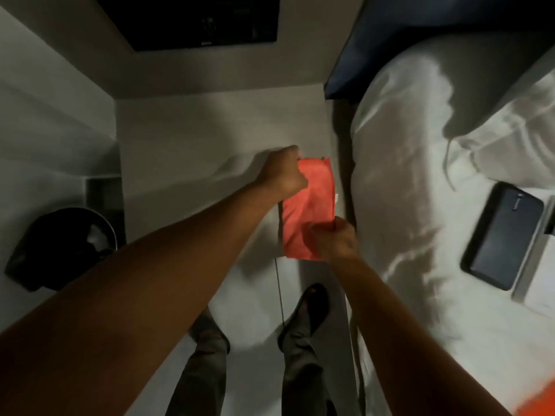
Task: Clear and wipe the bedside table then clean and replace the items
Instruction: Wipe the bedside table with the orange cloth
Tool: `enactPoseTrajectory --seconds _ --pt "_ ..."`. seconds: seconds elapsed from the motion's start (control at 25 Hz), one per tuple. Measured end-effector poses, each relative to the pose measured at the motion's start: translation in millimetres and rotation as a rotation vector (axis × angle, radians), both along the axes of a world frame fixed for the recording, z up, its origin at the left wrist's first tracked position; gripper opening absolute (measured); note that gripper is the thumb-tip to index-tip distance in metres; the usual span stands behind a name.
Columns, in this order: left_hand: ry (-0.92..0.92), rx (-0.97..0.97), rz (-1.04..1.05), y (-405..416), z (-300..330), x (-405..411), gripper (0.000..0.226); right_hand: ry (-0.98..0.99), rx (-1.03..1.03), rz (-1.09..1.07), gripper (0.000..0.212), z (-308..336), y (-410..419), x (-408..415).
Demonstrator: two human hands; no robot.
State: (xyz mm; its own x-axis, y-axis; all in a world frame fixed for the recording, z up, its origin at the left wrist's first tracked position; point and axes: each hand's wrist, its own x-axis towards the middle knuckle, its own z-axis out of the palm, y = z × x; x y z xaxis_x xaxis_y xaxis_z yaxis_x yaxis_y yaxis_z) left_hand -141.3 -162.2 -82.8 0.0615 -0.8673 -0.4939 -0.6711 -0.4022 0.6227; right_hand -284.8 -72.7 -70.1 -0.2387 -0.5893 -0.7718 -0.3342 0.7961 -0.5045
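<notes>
1. One red-orange cloth (307, 205), folded into a long rectangle, is held in the air between both hands, above the right part of the bedside table (192, 139).
2. The left hand (283, 172) is closed in a fist on the far left corner of the cloth; the right hand (336, 241) pinches the near right edge with fingers drawn together.
3. Two bare forearms reach in from the near edge, the left one crossing much of the view.
4. The table is a single pale, plain surface set against the far wall, with nothing resting on the part that shows.
5. One dark panel (198, 19) hangs on the wall above the table; what it is cannot be told.
6. One bed (420, 205) with white, rumpled bedding fills the right side, just beside the table, with a dark blue headboard (390, 49) at its far end.
7. One dark flat rectangular device (504, 238) lies on the bedding at the right, with a pale flat item (533, 256) touching its right edge.
8. One black round bin (60, 247) stands on the floor at the left, near the table.
9. Two legs in grey trousers and one dark shoe (309, 310) show on the pale floor (255, 301) below the hands.
10. The room is dim and the view blurred.
</notes>
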Motion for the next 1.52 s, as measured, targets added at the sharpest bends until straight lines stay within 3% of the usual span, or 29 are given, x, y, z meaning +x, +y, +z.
enactPoseTrajectory --seconds 0.12,0.24,0.36,0.44,0.52,0.68,0.88,1.04,1.28,1.52 --pt "-0.004 -0.007 -0.056 -4.8 -13.3 -1.2 0.046 0.015 -0.048 0.003 0.023 -13.5 0.0 -6.7" --pt "-0.137 -0.151 -0.116 13.2 -23.7 15.0 0.054 0.263 -0.147 0.321 0.05 -10.0 10.1 -16.4" --pt "-0.393 -0.331 -0.242 54.1 -40.7 57.7 0.063 0.54 -0.499 0.645 0.061 -6.1 15.2 -11.6" --pt "-0.536 -0.359 -0.341 83.3 -54.0 89.8 0.066 0.539 -0.639 0.766 0.056 -19.1 7.5 -0.4" --pt "-0.625 -0.364 -0.377 101.9 -60.3 116.1 0.069 0.533 -0.611 0.857 0.058 -38.6 -7.0 9.0" --pt "-0.658 -0.32 -0.326 107.3 -62.3 130.5 0.076 0.581 -0.615 1.072 0.066 -71.5 -23.5 13.9" --pt "-0.654 -0.348 -0.293 106.2 -65.8 131.7 0.077 0.672 -0.664 1.06 0.066 -79.4 -105.7 32.6" --pt "-0.66 -0.366 -0.311 104.6 -68.5 133.0 0.078 0.721 -0.564 0.949 0.07 -80.1 -195.2 67.7" --pt "-0.673 -0.407 -0.298 107.5 -71.8 135.0 0.074 0.58 -0.749 1.335 0.066 -81.7 -133.2 109.8" --pt "-0.662 -0.361 -0.319 103.3 -69.4 134.7 0.076 0.751 -0.637 1.053 0.065 -79.8 -161.2 60.3"
